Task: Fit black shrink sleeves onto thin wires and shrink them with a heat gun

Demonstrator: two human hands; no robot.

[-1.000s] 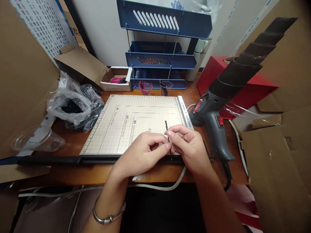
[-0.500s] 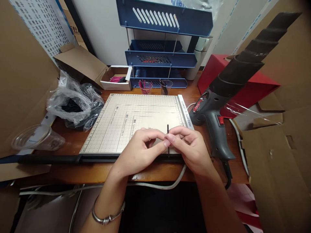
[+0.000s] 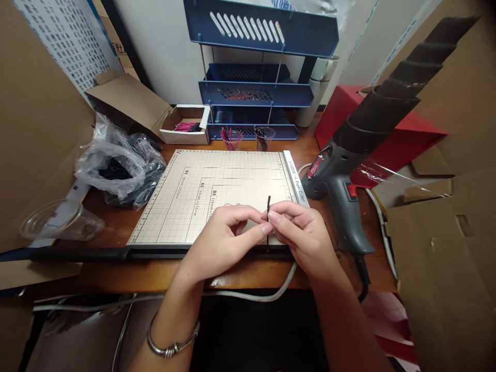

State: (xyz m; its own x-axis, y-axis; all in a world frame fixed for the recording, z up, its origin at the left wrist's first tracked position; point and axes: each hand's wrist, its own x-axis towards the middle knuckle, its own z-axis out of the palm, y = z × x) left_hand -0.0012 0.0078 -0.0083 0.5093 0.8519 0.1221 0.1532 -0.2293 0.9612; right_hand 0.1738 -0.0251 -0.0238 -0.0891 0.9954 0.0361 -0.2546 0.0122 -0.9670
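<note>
A thin black piece (image 3: 268,202), like a short wire or narrow tube, stands nearly upright between my fingertips. My left hand (image 3: 227,235) pinches it with thumb and forefinger from the left. From the right, my right hand (image 3: 302,232) closes thumb and forefinger on it, just above the left thumb. Its middle is hidden by the fingers; a thinner dark end shows below them. Both hands are over the lower right of a cream paper cutter board (image 3: 182,206).
At the right lies a grey heat gun (image 3: 344,191). Behind the board stand cups of pink pieces (image 3: 231,138) and black pieces (image 3: 263,139), a small white box (image 3: 186,135) and blue shelves (image 3: 256,95). A plastic bag (image 3: 120,165) and clear cup (image 3: 64,222) sit left.
The black piece's upper end has tilted slightly right and sticks up a little more. My right fingertips have shifted slightly; my left hand is nearly still.
</note>
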